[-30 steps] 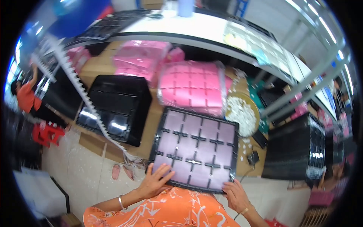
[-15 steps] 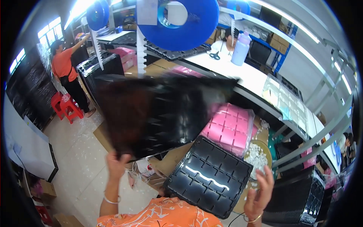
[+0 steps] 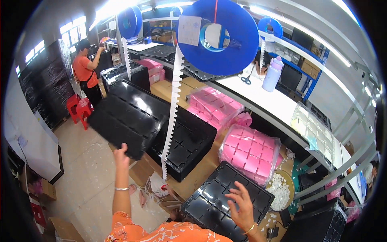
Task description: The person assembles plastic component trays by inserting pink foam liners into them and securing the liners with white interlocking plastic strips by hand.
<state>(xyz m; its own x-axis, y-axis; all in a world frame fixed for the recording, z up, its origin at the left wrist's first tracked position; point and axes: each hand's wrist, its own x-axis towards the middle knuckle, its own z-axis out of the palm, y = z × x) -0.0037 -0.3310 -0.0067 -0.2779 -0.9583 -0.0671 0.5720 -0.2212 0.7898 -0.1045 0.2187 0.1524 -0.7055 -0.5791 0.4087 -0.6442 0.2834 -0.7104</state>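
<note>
My left hand [image 3: 121, 156] grips the near edge of a thin black plastic tray [image 3: 123, 119]. It holds that tray out to the left, over the end of a tall stack of black trays [image 3: 189, 139]. My right hand [image 3: 241, 203] has its fingers spread and holds nothing. It hovers over another black moulded tray [image 3: 213, 197], which lies tilted right in front of me. From a big blue reel [image 3: 246, 44] a white toothed strip [image 3: 171, 117] hangs down before the stack.
Pink trays in clear wrap [image 3: 250, 153] lie beyond the near tray. Right of them stands a bowl of white pieces [image 3: 279, 191]. A long white bench [image 3: 288, 94] carries a lilac bottle [image 3: 273, 74] and scissors [image 3: 246, 80]. A co-worker in orange [image 3: 86, 68] stands far left near red stools [image 3: 83, 111].
The black tray in my left hand has swung down and left, uncovering the stack and strip. My right hand has moved left over the near tray. The whole view has shifted.
</note>
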